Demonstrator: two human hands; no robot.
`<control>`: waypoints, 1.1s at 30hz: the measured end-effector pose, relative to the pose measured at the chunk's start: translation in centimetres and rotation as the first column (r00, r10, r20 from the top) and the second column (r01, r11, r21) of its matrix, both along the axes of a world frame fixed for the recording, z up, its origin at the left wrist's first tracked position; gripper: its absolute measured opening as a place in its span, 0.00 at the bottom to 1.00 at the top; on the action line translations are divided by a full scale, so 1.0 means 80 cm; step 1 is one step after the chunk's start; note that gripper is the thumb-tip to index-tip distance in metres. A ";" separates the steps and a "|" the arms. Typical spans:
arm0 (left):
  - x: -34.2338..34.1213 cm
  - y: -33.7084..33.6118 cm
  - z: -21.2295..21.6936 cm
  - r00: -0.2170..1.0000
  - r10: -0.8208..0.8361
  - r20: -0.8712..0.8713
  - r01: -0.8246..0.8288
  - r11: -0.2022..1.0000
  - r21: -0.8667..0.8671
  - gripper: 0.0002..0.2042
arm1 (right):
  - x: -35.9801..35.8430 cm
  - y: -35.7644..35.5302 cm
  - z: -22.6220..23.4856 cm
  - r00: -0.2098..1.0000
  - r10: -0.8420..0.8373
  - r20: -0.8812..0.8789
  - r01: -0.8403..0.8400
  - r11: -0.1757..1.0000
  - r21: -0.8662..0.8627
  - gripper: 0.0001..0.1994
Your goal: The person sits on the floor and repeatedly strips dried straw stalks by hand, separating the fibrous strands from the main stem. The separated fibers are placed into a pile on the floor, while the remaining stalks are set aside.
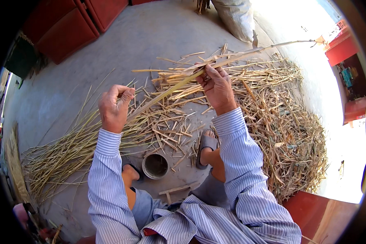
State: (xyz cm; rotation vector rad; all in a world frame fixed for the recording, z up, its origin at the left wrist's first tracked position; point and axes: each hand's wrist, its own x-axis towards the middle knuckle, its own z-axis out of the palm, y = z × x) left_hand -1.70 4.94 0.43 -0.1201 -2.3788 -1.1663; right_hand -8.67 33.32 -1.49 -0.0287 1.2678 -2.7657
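My right hand [216, 84] is closed, thumb and fingers pinching a long dry stalk [175, 87]. The stalk slants from the upper right, where its thin tip bends, down toward my left wrist. Pale, loose husk [236, 57] spreads along its upper part. My left hand [115, 106] is raised and closed, thumb against curled fingers; anything in its grip is too small or hidden to tell. Below the right hand lies a pile of thicker yellow stalks [248, 78]. Thin greenish stalks [75, 150] fan out on the floor under my left forearm.
A heap of dry leaf scraps [290, 142] spreads right of my legs. Between my sandalled feet stands a round bowl [145, 166], near a small wooden piece [178, 188]. Red padded seats [63, 30] are at upper left, a white sack [234, 18] at the top, a straw bundle [15, 162] far left.
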 end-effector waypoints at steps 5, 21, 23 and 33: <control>0.010 0.058 -0.006 0.983 -0.161 0.083 0.179 0.935 -0.305 0.16 | 0.022 -0.028 -0.002 0.993 0.086 0.086 -0.098 0.984 0.146 0.07; 0.009 0.045 -0.009 0.955 -0.181 0.235 0.221 0.963 -0.156 0.18 | 0.007 0.037 -0.017 0.979 -0.029 0.200 -0.006 0.985 0.174 0.12; 0.012 0.049 -0.014 0.979 -0.139 0.150 0.174 0.949 -0.262 0.17 | 0.008 0.031 -0.015 0.984 -0.089 0.157 0.056 0.978 0.201 0.12; 0.022 0.058 -0.021 0.942 -0.204 -0.266 0.006 0.804 -0.594 0.12 | 0.008 0.025 -0.009 0.961 -0.189 0.202 0.136 0.959 0.248 0.13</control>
